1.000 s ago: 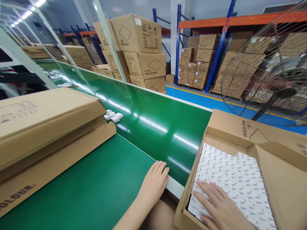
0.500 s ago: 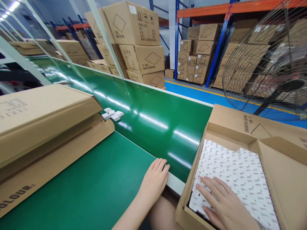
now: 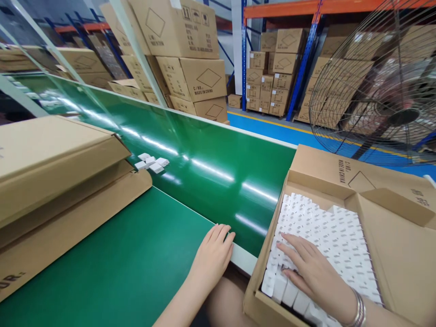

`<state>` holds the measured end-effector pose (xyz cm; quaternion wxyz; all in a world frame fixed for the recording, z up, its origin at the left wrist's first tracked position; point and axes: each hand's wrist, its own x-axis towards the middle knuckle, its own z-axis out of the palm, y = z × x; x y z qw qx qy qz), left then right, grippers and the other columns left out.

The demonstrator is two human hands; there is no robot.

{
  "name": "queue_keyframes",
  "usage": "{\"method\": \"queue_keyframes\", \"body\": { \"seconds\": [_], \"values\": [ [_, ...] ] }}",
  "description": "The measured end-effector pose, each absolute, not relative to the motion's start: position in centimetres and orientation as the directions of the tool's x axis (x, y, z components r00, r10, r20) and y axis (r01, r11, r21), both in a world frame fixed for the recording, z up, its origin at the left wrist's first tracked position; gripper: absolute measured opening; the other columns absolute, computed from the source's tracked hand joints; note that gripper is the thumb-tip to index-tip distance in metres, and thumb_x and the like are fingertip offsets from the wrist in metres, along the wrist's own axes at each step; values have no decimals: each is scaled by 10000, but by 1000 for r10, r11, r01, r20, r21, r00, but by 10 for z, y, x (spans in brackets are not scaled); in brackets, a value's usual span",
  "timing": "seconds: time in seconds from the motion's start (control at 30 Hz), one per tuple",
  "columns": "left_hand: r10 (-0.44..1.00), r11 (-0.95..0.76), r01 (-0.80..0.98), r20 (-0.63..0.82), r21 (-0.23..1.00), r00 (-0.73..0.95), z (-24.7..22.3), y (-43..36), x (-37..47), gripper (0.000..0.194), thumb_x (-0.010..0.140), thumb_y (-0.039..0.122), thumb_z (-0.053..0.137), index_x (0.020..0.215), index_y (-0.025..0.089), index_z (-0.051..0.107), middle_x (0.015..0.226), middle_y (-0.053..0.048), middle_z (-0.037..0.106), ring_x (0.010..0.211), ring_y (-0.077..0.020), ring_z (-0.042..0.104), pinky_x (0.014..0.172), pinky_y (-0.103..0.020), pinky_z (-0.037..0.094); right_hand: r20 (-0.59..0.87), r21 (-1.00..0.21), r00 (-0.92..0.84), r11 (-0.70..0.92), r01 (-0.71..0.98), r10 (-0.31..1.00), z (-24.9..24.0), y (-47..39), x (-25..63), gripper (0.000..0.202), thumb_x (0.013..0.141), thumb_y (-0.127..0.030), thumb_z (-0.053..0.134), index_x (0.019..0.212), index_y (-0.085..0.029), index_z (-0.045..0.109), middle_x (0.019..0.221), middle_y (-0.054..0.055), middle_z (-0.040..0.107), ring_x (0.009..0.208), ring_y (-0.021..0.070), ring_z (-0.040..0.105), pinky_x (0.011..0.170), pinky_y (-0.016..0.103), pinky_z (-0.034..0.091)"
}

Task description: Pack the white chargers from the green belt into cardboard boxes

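My left hand (image 3: 214, 249) rests on the edge strip (image 3: 243, 260) between the green work surface (image 3: 119, 254) and the conveyor belt (image 3: 218, 154). Its fingers are stretched forward and it holds nothing. My right hand (image 3: 315, 270) lies with fingers apart on top of small white boxes (image 3: 340, 236), packed in tight rows inside an open cardboard carton (image 3: 260, 313). Small grey marks cover the tops of these boxes. Near the carton's front wall, several of them show their plain white sides. The palm hides the boxes under it.
Several loose white boxes (image 3: 156, 167) lie on the belt beside a large flapped carton (image 3: 57, 159) at left. Stacked cartons (image 3: 190, 77) stand behind the belt. A caged fan (image 3: 403, 116) is at right, before blue and orange racks (image 3: 303, 68).
My right hand has moved slightly away from me across the white boxes, uncovering the sides of those near the front wall. The view has shifted a little; my left hand stays on the edge.
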<state>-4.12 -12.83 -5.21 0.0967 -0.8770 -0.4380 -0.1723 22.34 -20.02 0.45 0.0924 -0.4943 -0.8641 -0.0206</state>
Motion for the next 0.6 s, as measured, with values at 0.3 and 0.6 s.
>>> {"method": "queue_keyframes", "body": {
  "seconds": [0.3, 0.6],
  "values": [
    [734, -599, 800, 375, -33, 566, -49, -129, -41, 283, 859, 146, 366, 991, 163, 615, 1049, -90, 597, 1040, -228, 523, 958, -416, 429, 165, -132, -466, 488, 863, 869, 0, -200, 226, 391, 883, -301, 485, 1266, -231, 452, 1332, 91, 458, 1184, 230, 454, 930, 403, 455],
    [732, -599, 799, 369, -54, 573, -50, -129, -41, 287, 855, 138, 358, 987, 176, 611, 1052, -82, 596, 1040, -213, 527, 962, -409, 429, 190, -113, -488, 513, 851, 852, -1, -198, 227, 370, 896, -347, 469, 1237, -205, 479, 1293, 121, 490, 1137, 234, 489, 887, 396, 470]
  ]
}}
